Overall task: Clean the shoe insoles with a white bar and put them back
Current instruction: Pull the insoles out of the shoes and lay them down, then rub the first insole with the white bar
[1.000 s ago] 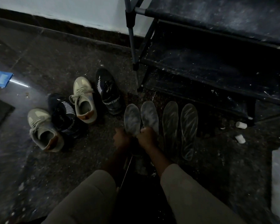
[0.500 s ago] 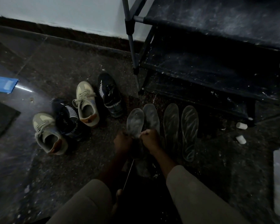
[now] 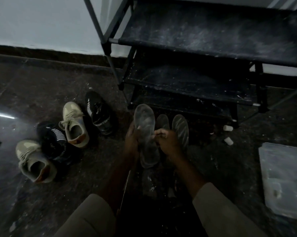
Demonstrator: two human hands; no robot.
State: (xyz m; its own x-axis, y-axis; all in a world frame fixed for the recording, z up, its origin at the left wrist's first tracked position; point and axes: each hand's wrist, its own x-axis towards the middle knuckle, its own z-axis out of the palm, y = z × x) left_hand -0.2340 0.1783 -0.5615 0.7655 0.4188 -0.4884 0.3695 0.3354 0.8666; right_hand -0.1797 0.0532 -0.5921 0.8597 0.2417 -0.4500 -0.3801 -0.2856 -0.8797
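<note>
- One grey insole [image 3: 147, 134] is lifted off the floor, toe towards twelve o'clock. My left hand [image 3: 131, 142] curls its fingers round the left edge, and my right hand [image 3: 168, 142] pinches the right edge.
- Two more insoles [image 3: 180, 129] lie just behind it, at one o'clock.
- Two white bar pieces [image 3: 228, 128] sit at three o'clock beside the shoe rack [image 3: 195, 79]. Neither hand holds one, so I judge this is pick-up, not scrubbing.
- Next: free my right hand for a bar, with the left steadying the insole.
</note>
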